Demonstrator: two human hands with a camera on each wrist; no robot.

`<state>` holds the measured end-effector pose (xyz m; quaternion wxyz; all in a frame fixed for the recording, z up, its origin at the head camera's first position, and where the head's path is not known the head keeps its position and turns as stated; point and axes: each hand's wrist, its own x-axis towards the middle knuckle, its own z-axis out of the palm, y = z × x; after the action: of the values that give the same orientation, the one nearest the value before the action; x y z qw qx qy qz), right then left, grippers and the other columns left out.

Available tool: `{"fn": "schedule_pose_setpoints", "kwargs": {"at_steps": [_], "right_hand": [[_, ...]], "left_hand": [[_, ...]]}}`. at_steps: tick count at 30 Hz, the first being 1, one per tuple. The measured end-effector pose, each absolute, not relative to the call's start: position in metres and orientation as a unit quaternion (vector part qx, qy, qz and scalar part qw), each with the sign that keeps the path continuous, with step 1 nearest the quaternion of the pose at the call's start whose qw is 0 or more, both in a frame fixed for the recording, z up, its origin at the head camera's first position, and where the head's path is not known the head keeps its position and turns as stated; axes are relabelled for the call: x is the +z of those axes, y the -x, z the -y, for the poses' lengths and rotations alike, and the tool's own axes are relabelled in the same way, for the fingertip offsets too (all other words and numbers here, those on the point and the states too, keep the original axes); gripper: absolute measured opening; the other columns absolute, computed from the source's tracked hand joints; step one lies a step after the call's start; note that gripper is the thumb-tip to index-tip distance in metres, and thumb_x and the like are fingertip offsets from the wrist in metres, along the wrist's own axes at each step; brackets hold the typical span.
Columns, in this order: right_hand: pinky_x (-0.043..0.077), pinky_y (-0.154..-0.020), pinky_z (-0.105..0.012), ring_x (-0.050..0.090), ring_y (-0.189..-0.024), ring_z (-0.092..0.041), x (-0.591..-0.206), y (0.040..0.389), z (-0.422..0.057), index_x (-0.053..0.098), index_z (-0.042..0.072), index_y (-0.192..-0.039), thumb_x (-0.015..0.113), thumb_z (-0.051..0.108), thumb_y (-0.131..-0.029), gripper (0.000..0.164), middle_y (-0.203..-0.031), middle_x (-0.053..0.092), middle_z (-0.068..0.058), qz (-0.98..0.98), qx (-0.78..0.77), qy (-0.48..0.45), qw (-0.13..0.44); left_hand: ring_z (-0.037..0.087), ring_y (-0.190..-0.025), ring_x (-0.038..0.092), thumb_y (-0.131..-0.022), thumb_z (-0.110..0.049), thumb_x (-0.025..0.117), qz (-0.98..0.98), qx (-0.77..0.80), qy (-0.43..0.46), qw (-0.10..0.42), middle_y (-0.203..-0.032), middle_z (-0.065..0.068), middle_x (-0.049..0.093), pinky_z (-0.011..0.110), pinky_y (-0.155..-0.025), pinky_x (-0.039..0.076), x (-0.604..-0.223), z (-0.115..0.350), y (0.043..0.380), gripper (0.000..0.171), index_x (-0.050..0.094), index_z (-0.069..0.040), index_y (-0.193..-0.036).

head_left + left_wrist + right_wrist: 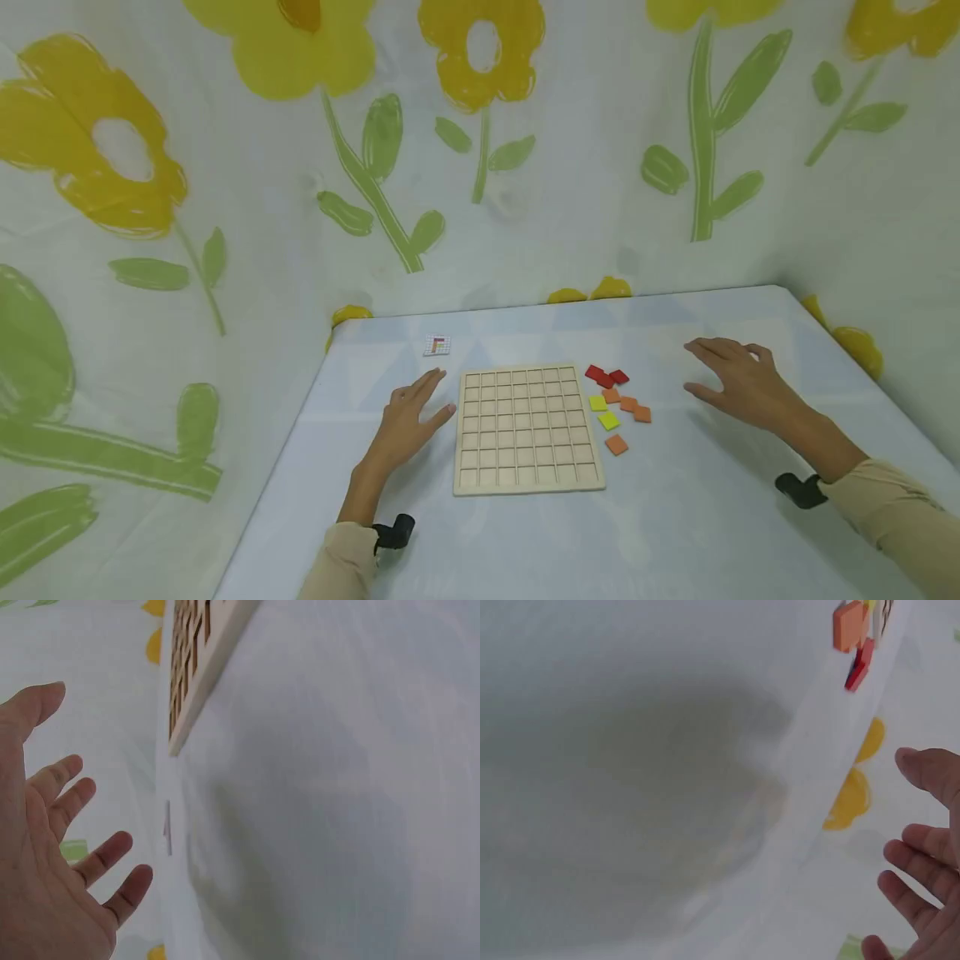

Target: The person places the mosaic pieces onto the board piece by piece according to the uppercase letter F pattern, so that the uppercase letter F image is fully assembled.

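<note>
A pale wooden grid board [528, 429] lies flat on the table, its square cells bare. Left of it hovers my left hand [405, 421], fingers extended and holding nothing; the left wrist view shows its palm and spread fingers [97, 862]. To the board's right is a loose group of small square tiles: red tiles [605, 380], orange tiles [628, 404] and yellow tiles [608, 421]. My right hand [750, 387] is farther right, apart from the tiles, with relaxed fingers and nothing in them. A small card [437, 345] with a coloured grid pattern lies behind the left hand.
The table [675, 517] has a pale cover with faint triangles. A white curtain [562, 208] printed with yellow flowers hangs behind and beside it. Black straps with small cameras [393, 532] sit on both wrists.
</note>
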<state>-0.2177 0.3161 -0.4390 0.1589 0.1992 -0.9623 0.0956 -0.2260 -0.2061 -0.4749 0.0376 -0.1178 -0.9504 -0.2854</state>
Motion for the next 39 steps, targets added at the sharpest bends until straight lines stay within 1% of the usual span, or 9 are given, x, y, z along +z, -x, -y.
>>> {"fn": "schedule_pose_setpoints", "kwargs": {"at_steps": [5, 8, 11, 15, 18, 23, 27, 32, 39], "right_hand": [[0.028, -0.096, -0.070, 0.045, -0.126, -0.042, -0.444, 0.235, -0.286, 0.056, 0.000, -0.136, 0.080, 0.021, -0.084, 0.061, -0.135, 0.055, -0.025, 0.968, 0.104, -0.196, 0.120], [0.028, -0.098, -0.070, 0.044, -0.128, -0.042, -0.451, 0.244, -0.274, 0.057, 0.001, -0.137, 0.079, 0.020, -0.085, 0.059, -0.137, 0.055, -0.024, 0.971, 0.108, -0.194, 0.087], [0.028, -0.099, -0.068, 0.044, -0.128, -0.041, -0.456, 0.254, -0.266, 0.058, 0.002, -0.136, 0.079, 0.017, -0.086, 0.057, -0.137, 0.055, -0.023, 0.970, 0.121, -0.201, 0.068], [0.028, -0.098, -0.066, 0.044, -0.128, -0.040, -0.461, 0.265, -0.259, 0.060, 0.002, -0.135, 0.079, 0.012, -0.085, 0.054, -0.137, 0.056, -0.022, 0.967, 0.137, -0.209, 0.055], [0.028, -0.099, -0.065, 0.045, -0.128, -0.039, -0.464, 0.272, -0.256, 0.061, 0.003, -0.133, 0.079, 0.011, -0.085, 0.051, -0.136, 0.058, -0.019, 0.967, 0.144, -0.209, 0.036], [0.029, -0.100, -0.066, 0.046, -0.127, -0.038, -0.469, 0.279, -0.250, 0.065, 0.006, -0.130, 0.076, 0.011, -0.087, 0.044, -0.132, 0.061, -0.016, 0.969, 0.138, -0.207, 0.008], [0.033, -0.097, -0.067, 0.050, -0.123, -0.038, -0.470, 0.283, -0.248, 0.068, 0.006, -0.125, 0.076, 0.008, -0.086, 0.039, -0.128, 0.064, -0.016, 0.967, 0.134, -0.216, 0.014], [0.037, -0.093, -0.061, 0.054, -0.118, -0.036, -0.475, 0.288, -0.247, 0.070, 0.006, -0.122, 0.076, 0.004, -0.085, 0.037, -0.122, 0.068, -0.013, 0.955, 0.157, -0.250, 0.023], [0.041, -0.090, -0.059, 0.057, -0.113, -0.034, -0.479, 0.291, -0.245, 0.072, 0.007, -0.118, 0.079, 0.003, -0.083, 0.035, -0.114, 0.071, -0.008, 0.952, 0.160, -0.260, 0.027]], "left_hand": [[0.033, -0.135, 0.036, -0.096, -0.049, 0.061, 0.931, -0.343, 0.122, 0.035, -0.158, -0.003, 0.037, 0.063, -0.103, 0.034, -0.487, 0.190, 0.232, 0.065, 0.041, -0.028, -0.154], [0.037, -0.133, 0.036, -0.097, -0.044, 0.061, 0.936, -0.321, 0.142, 0.041, -0.158, -0.001, 0.039, 0.062, -0.102, 0.031, -0.496, 0.186, 0.231, 0.062, 0.043, -0.023, -0.153], [0.041, -0.131, 0.034, -0.097, -0.033, 0.063, 0.935, -0.314, 0.157, 0.052, -0.158, 0.000, 0.039, 0.061, -0.098, 0.026, -0.504, 0.188, 0.228, 0.059, 0.046, -0.021, -0.152], [0.038, -0.130, 0.034, -0.094, -0.024, 0.063, 0.925, -0.343, 0.155, 0.052, -0.158, -0.003, 0.039, 0.058, -0.099, 0.022, -0.514, 0.193, 0.227, 0.060, 0.047, -0.021, -0.151], [0.034, -0.130, 0.034, -0.094, -0.024, 0.064, 0.921, -0.357, 0.150, 0.051, -0.157, -0.006, 0.040, 0.056, -0.101, 0.021, -0.520, 0.194, 0.227, 0.059, 0.048, -0.022, -0.151], [0.031, -0.128, 0.036, -0.092, -0.024, 0.066, 0.923, -0.347, 0.157, 0.065, -0.155, -0.008, 0.043, 0.054, -0.101, 0.022, -0.524, 0.194, 0.229, 0.055, 0.055, -0.019, -0.146], [0.030, -0.129, 0.037, -0.093, -0.024, 0.064, 0.925, -0.326, 0.177, 0.076, -0.154, -0.009, 0.044, 0.053, -0.101, 0.023, -0.527, 0.193, 0.230, 0.053, 0.056, -0.018, -0.144], [0.031, -0.129, 0.038, -0.093, -0.022, 0.063, 0.926, -0.317, 0.184, 0.087, -0.152, -0.006, 0.048, 0.054, -0.103, 0.024, -0.528, 0.197, 0.228, 0.050, 0.058, -0.017, -0.143], [0.028, -0.130, 0.037, -0.094, -0.025, 0.064, 0.928, -0.316, 0.181, 0.073, -0.153, -0.009, 0.046, 0.052, -0.104, 0.024, -0.528, 0.199, 0.230, 0.052, 0.056, -0.021, -0.145]]}}
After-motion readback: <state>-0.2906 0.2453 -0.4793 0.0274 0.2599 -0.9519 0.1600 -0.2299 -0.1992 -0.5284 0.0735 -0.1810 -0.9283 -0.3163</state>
